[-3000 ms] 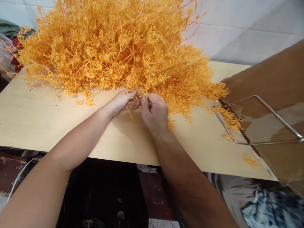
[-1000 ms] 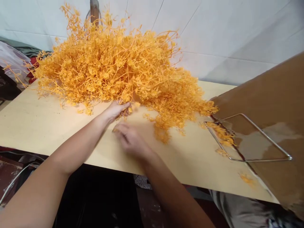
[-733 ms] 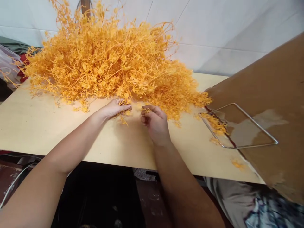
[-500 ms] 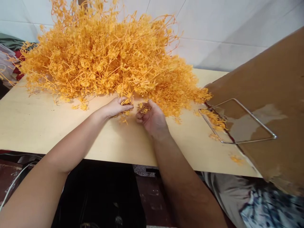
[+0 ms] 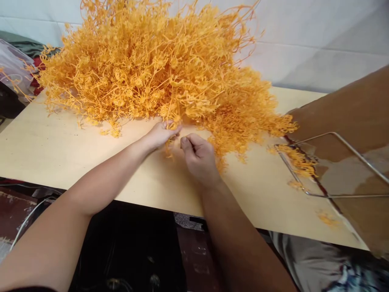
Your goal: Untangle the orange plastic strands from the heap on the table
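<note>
A: Orange flowers point(image 5: 146, 69) fill the middle, one great tangled heap across the back of the table point(image 5: 75, 162)! And the hands?

B: The left hand point(image 5: 162, 134) is at the heap's front edge, thumb and fingers pinched round a small sprig point(image 5: 172, 126). The right hand point(image 5: 200, 156) is just beside it, fingers curled into a loose fist, thumb against the forefinger; whether anything is inside, I can't tell.

A: What's crowding them?

B: The heap itself! It hides much of the table's back and part of the pale wall point(image 5: 304, 56). To the right, a big brown box point(image 5: 358, 121) takes up that end, a wire frame point(image 5: 358, 196) jutting across it, with a loose orange clump point(image 5: 299, 160) alongside.

A: And a scrap point(image 5: 328, 218) nearer the front!

B: Far left, a whitish plastic bag point(image 5: 16, 65), something red point(image 5: 38, 67) next to it.
</note>
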A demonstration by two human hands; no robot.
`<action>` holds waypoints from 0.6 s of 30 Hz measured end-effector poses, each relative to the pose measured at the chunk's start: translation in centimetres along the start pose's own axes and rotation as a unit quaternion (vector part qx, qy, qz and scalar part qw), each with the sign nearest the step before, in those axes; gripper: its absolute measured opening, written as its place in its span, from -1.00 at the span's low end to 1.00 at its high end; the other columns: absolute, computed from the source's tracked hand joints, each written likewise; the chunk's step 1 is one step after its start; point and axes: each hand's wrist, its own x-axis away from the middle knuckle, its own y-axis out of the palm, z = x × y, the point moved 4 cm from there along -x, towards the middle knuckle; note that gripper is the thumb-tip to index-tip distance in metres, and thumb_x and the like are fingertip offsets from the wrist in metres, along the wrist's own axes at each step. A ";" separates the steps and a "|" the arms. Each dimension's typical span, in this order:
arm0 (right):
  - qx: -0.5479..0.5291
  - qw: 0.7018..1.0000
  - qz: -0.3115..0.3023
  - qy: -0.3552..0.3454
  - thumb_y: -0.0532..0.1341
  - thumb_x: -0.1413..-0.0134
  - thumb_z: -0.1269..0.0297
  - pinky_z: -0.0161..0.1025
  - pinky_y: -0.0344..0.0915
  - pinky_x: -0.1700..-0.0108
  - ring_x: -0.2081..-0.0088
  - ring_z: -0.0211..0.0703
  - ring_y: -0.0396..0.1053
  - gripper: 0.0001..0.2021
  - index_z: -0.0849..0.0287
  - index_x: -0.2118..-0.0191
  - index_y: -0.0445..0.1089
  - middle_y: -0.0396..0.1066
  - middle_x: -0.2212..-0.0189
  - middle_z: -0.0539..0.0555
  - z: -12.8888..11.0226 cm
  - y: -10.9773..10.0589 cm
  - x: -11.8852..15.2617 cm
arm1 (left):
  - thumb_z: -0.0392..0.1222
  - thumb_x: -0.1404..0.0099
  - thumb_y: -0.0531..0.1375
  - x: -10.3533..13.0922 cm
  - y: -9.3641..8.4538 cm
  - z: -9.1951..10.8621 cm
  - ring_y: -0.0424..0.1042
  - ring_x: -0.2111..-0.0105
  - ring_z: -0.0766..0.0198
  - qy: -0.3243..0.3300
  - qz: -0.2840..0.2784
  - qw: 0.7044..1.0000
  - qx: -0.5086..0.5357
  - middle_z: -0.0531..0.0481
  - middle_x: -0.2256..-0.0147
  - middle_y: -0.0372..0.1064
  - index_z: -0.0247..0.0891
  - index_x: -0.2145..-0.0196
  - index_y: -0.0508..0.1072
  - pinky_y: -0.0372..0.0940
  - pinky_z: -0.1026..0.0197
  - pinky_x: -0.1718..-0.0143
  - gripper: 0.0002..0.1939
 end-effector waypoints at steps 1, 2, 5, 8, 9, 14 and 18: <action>-0.013 1.000 -0.012 -0.015 0.04 -0.15 0.17 -0.31 -0.06 0.51 0.58 -0.38 -0.02 -0.65 0.16 0.61 0.04 -0.03 0.66 -0.09 -0.5 0.2 0.2 | -0.41 -0.19 0.12 -0.2 -0.3 0.1 0.19 0.61 0.52 0.009 0.040 0.999 0.017 0.17 0.63 0.20 -0.35 0.49 0.28 0.14 0.36 0.40 -0.88; -0.031 0.999 -0.028 -0.027 0.04 -0.15 0.17 -0.31 -0.04 0.52 0.58 -0.38 -0.01 -0.65 0.17 0.61 0.04 -0.02 0.66 -0.08 -1.0 0.4 0.5 | -0.39 -0.21 0.11 -0.4 -0.6 0.2 0.19 0.60 0.52 0.014 0.074 0.997 0.034 0.17 0.62 0.20 -0.34 0.48 0.28 0.14 0.36 0.39 -0.89; -0.105 0.994 -0.029 0.016 0.04 -0.14 0.15 -0.34 0.02 0.53 0.59 -0.39 0.04 -0.69 0.17 0.57 0.12 0.04 0.65 -0.09 -0.9 0.6 0.5 | -0.33 -0.19 0.15 -0.8 -1.2 0.2 0.23 0.58 0.50 -0.012 0.077 0.996 0.054 0.15 0.60 0.24 -0.33 0.45 0.30 0.18 0.34 0.38 -0.92; -0.184 0.964 0.060 0.182 0.06 -0.09 0.21 -0.37 0.03 0.61 0.65 -0.42 0.10 -0.82 0.15 0.47 0.18 0.17 0.61 -0.09 1.4 0.0 -0.1 | -0.26 -0.14 0.22 -0.4 -1.3 0.1 0.30 0.54 0.47 -0.032 0.015 0.998 0.044 0.10 0.55 0.33 -0.36 0.43 0.34 0.21 0.32 0.34 -0.88; -0.196 0.948 0.086 0.234 0.07 -0.05 0.26 -0.38 0.02 0.64 0.67 -0.42 0.10 -0.87 0.15 0.46 0.19 0.22 0.59 -0.09 2.2 -0.3 -0.3 | -0.24 -0.12 0.24 -0.2 -1.3 0.1 0.32 0.52 0.47 -0.031 0.000 0.999 0.039 0.08 0.53 0.35 -0.37 0.42 0.36 0.22 0.32 0.32 -0.86; -0.219 0.921 0.118 0.300 0.07 0.08 0.39 -0.42 -0.06 0.68 0.70 -0.44 0.06 -0.96 0.14 0.41 0.23 0.21 0.63 -0.12 3.4 -0.8 -0.4 | -0.28 -0.11 0.24 0.3 -0.8 0.0 0.33 0.51 0.48 -0.020 -0.023 0.999 0.043 0.09 0.52 0.36 -0.38 0.46 0.38 0.24 0.29 0.25 -0.89; -0.243 0.930 0.052 0.272 0.12 0.03 0.28 -0.41 -0.03 0.64 0.66 -0.42 0.04 -0.93 0.11 0.36 0.26 0.14 0.66 -0.14 2.7 0.3 -0.3 | -0.28 -0.12 0.23 0.2 -0.4 -0.4 0.31 0.52 0.46 -0.017 -0.005 0.997 0.074 0.11 0.56 0.32 -0.37 0.46 0.36 0.25 0.27 0.25 -0.90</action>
